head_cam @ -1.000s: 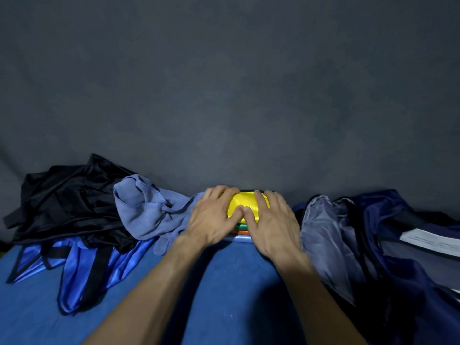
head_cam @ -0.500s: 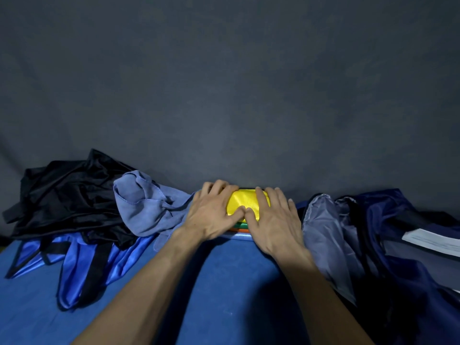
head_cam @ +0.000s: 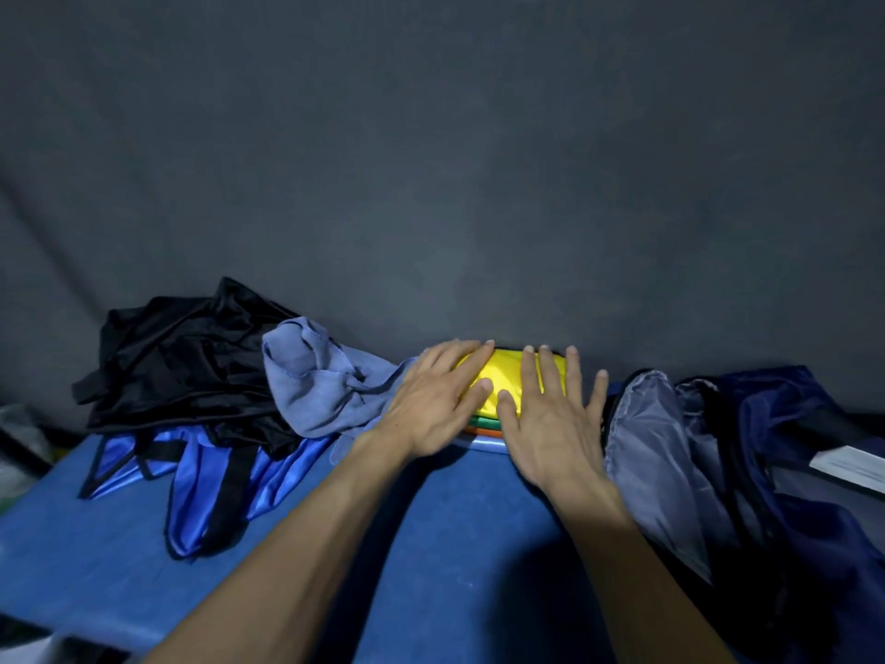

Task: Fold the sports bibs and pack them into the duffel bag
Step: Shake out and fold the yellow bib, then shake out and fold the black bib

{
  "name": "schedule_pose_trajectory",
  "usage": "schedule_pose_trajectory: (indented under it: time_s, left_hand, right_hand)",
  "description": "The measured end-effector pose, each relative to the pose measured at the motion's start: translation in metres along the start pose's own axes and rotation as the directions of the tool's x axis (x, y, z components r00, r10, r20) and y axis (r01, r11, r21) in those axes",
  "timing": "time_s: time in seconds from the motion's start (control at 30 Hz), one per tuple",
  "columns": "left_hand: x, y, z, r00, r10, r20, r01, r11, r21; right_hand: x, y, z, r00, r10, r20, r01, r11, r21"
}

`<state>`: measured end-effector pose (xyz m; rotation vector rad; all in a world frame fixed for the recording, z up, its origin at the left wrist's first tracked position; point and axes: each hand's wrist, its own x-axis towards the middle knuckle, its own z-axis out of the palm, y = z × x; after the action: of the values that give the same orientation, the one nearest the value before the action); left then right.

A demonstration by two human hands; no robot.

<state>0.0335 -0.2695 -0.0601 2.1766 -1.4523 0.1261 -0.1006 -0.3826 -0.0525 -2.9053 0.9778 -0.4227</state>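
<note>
Both hands now flattened on yellow bib

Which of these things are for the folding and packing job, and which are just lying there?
For the job:
- yellow bib on the folded stack, under the left hand and right hand
- grey-blue bib
- black bibs
- shiny blue bibs
- duffel bag, open

Just lying there:
- white paper on the bag
- blue table
- dark backdrop
</note>
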Motion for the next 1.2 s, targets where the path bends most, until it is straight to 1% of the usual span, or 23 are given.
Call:
schedule_pose_trajectory:
  time_s: [0.1, 0.23, 0.3, 0.37, 0.43, 0.5, 0.53, 0.6, 0.63, 0.67, 0.73, 0.8, 0.9, 0.97, 1.0, 1.03, 1.1, 1.13, 1.17, 1.2]
  left_hand:
    - [-0.010, -0.003, -0.014, 0.995, 0.038, -0.088, -0.039, 0.999, -0.011]
    - [-0.040, -0.008, -0.044, 0.982, 0.000, -0.190, -0.016, 0.997, -0.081]
    - [-0.057, -0.015, -0.066, 0.962, -0.010, -0.272, -0.005, 0.999, -0.052]
    - [-0.074, -0.025, -0.092, 0.929, -0.055, -0.366, 0.048, 0.998, -0.026]
    - [-0.094, -0.043, -0.116, 0.879, -0.141, -0.456, 0.160, 0.987, 0.003]
    - [-0.117, -0.071, -0.134, 0.818, -0.256, -0.514, 0.337, 0.939, 0.068]
    - [-0.130, -0.088, -0.140, 0.792, -0.330, -0.514, 0.445, 0.888, 0.115]
    - [-0.153, -0.120, -0.146, 0.736, -0.502, -0.454, 0.629, 0.755, 0.184]
    - [-0.163, -0.133, -0.145, 0.712, -0.570, -0.409, 0.680, 0.704, 0.202]
    - [-0.171, -0.143, -0.143, 0.701, -0.613, -0.365, 0.704, 0.676, 0.218]
    - [-0.179, -0.158, -0.137, 0.715, -0.630, -0.304, 0.697, 0.677, 0.237]
    - [-0.177, -0.163, -0.130, 0.725, -0.631, -0.276, 0.688, 0.685, 0.240]
    - [-0.167, -0.159, -0.121, 0.717, -0.617, -0.326, 0.692, 0.687, 0.221]
    - [-0.162, -0.157, -0.120, 0.706, -0.582, -0.404, 0.677, 0.722, 0.142]
    - [-0.158, -0.154, -0.122, 0.681, -0.571, -0.459, 0.660, 0.750, 0.047]
    - [-0.155, -0.148, -0.131, 0.627, -0.578, -0.522, 0.634, 0.768, -0.089]
    - [-0.150, -0.132, -0.160, 0.459, -0.611, -0.645, 0.557, 0.764, -0.327]
    - [-0.147, -0.122, -0.179, 0.390, -0.603, -0.696, 0.491, 0.776, -0.396]
    - [-0.146, -0.109, -0.201, 0.353, -0.572, -0.740, 0.407, 0.806, -0.430]
    - [-0.145, -0.096, -0.222, 0.344, -0.528, -0.776, 0.301, 0.845, -0.442]
  right_hand:
    - [0.000, -0.003, -0.003, 0.997, 0.000, -0.072, 0.000, 1.000, 0.002]
    - [-0.006, -0.012, -0.004, 0.987, -0.029, -0.160, 0.033, 0.999, 0.021]
    - [-0.009, -0.019, -0.007, 0.976, -0.061, -0.211, 0.072, 0.997, 0.042]
    - [-0.013, -0.029, -0.011, 0.959, -0.109, -0.262, 0.130, 0.990, 0.064]
    - [-0.019, -0.040, -0.013, 0.937, -0.168, -0.306, 0.208, 0.973, 0.101]
    - [-0.028, -0.053, -0.013, 0.908, -0.244, -0.341, 0.306, 0.942, 0.141]
    - [-0.033, -0.060, -0.012, 0.895, -0.284, -0.345, 0.350, 0.925, 0.148]
    - [-0.042, -0.074, -0.009, 0.882, -0.350, -0.315, 0.411, 0.899, 0.151]
    - [-0.046, -0.082, -0.008, 0.881, -0.378, -0.285, 0.431, 0.889, 0.153]
    - [-0.049, -0.090, -0.007, 0.881, -0.405, -0.242, 0.448, 0.881, 0.156]
    - [-0.055, -0.109, -0.004, 0.875, -0.466, -0.128, 0.482, 0.862, 0.156]
    - [-0.061, -0.132, -0.004, 0.847, -0.530, -0.044, 0.529, 0.831, 0.171]
    - [-0.060, -0.168, -0.009, 0.818, -0.573, 0.049, 0.549, 0.803, 0.231]
    - [-0.049, -0.191, -0.011, 0.815, -0.567, 0.117, 0.533, 0.814, 0.234]
    - [-0.041, -0.198, -0.011, 0.816, -0.554, 0.162, 0.516, 0.826, 0.227]
    - [-0.033, -0.204, -0.009, 0.818, -0.534, 0.215, 0.491, 0.842, 0.222]
    - [-0.016, -0.214, -0.007, 0.833, -0.466, 0.297, 0.412, 0.882, 0.229]
    - [-0.011, -0.217, -0.006, 0.840, -0.439, 0.318, 0.375, 0.895, 0.243]
    - [-0.006, -0.219, -0.006, 0.843, -0.423, 0.333, 0.347, 0.900, 0.266]
    - [-0.003, -0.220, -0.006, 0.841, -0.423, 0.338, 0.332, 0.896, 0.296]
